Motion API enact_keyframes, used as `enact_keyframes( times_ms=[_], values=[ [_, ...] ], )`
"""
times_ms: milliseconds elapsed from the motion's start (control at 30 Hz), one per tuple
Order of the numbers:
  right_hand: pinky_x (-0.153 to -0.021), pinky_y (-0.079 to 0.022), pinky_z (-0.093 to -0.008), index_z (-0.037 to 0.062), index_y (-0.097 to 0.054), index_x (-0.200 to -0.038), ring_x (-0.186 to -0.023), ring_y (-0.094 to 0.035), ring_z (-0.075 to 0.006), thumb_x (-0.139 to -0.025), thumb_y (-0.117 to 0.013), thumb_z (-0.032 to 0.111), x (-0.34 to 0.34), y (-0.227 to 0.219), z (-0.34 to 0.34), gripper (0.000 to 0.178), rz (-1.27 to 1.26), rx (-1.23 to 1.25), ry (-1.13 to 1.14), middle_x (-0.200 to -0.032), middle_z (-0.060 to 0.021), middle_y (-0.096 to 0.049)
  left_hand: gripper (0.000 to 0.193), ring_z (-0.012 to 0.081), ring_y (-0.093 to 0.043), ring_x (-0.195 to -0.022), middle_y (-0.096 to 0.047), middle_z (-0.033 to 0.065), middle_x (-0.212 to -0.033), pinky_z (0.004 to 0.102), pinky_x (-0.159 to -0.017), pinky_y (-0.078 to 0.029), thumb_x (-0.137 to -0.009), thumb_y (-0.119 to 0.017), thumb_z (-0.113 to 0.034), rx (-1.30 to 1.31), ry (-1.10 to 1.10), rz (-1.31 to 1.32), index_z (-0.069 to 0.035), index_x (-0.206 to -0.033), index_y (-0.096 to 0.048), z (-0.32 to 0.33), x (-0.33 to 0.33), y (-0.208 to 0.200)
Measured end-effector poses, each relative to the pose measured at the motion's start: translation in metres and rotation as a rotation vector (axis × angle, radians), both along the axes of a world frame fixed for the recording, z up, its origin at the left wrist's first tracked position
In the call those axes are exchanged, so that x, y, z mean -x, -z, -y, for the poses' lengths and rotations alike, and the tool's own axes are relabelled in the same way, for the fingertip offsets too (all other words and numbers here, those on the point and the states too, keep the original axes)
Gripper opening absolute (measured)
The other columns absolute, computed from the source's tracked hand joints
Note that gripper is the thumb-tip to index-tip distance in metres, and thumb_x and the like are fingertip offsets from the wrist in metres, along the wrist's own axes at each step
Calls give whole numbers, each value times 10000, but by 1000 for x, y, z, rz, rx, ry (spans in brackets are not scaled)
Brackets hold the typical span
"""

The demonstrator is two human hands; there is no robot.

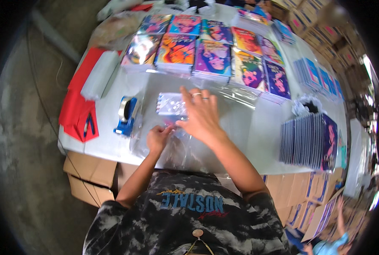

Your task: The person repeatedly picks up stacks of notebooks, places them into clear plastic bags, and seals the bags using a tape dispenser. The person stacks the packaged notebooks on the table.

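Note:
A small spiral-edged pad [169,104], white with a purplish tint, lies on the table inside or under clear plastic film [181,142]; which of the two I cannot tell. My right hand [203,114] rests across the pad's right end, fingers spread, a ring on one finger. Just below the pad, the thumb and fingers of my left hand [157,138] pinch an edge of the film. To the left stands a blue tape dispenser [127,117] with a roll on it. Stacks of colourful spiral notebooks [213,59] are lined up beyond my hands.
At the left lie red sheets [76,97], a roll of clear plastic [101,74] and dark pens [89,124]. A long notebook stack [304,142] and blue booklets [317,76] fill the right side. Cardboard boxes [91,172] sit under the table; another person [332,246] is at lower right.

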State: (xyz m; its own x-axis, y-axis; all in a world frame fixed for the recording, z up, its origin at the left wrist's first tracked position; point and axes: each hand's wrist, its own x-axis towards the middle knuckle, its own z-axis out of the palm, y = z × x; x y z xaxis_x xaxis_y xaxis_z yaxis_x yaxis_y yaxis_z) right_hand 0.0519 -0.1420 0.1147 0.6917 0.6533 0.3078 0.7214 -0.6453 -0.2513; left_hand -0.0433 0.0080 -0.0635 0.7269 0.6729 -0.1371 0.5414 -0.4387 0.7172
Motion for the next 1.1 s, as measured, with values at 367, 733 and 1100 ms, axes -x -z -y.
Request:
enact_keyframes(
  times_ms=[367,733,1100],
  values=[
    [-922,-380,-411,6,-489,-1164,-1033,-517,-341,-542,-855,232,32,-97,150,756,-311,-580,176,-1104,-172,-542,683,229,-567,-868,-579,112,-1013,369,-904,-403,-584,-849,-171,235,1133,389,-10,-1157,-513,-5,-80,-189],
    [-1036,-304,-413,79,-494,-1220,-1243,-382,-329,-600,-663,-66,61,-72,405,658,536,-349,890,-1254,-131,-483,652,365,-444,-1187,-453,166,-1294,390,-1005,-376,-641,-675,35,-44,1539,1144,-124,-1241,-474,390,-264,-247],
    [-1060,-224,-297,14,-346,-1358,-1228,-350,-176,-972,-349,412,-31,34,502,555,389,-1865,565,-1325,-90,-399,642,194,-431,-1161,-485,172,-1266,307,-1016,-298,-956,-350,-485,986,1130,588,69,-1266,-448,461,-263,-204]
  ],
)
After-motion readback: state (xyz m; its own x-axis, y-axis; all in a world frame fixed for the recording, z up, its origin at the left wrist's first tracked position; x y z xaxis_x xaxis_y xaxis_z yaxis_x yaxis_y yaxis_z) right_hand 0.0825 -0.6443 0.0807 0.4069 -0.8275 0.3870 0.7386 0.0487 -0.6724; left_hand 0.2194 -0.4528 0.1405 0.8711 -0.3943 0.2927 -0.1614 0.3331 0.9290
